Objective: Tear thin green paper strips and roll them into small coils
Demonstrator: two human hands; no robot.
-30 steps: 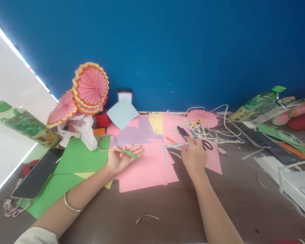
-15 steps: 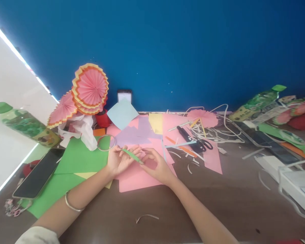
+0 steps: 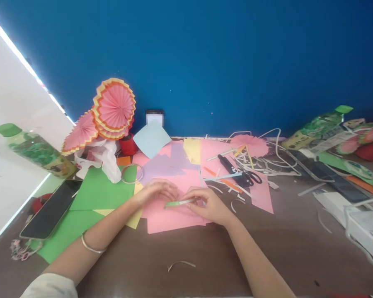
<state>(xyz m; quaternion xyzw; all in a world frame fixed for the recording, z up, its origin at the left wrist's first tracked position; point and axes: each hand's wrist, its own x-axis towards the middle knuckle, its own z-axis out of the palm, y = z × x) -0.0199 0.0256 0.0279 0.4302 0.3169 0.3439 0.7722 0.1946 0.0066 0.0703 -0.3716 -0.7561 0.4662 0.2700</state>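
Nearest on the brown surface (image 3: 205, 256), a curled paper scrap (image 3: 180, 263) is left lying. Beyond it, a green paper strip (image 3: 178, 203) is pinched at its two ends between the left hand (image 3: 155, 191) and right hand (image 3: 209, 203), kept flat over the pink sheets (image 3: 170, 219) for steadiness. Farther right, black scissors (image 3: 240, 173) are set aside; against the far wall, pink paper fans (image 3: 113, 108) are propped.

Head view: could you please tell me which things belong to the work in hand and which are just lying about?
In hand:
green strip, held between left hand and right hand
pink sheets beneath them

Lying about:
scissors
phone
bottle
paper fans
green sheets
ring
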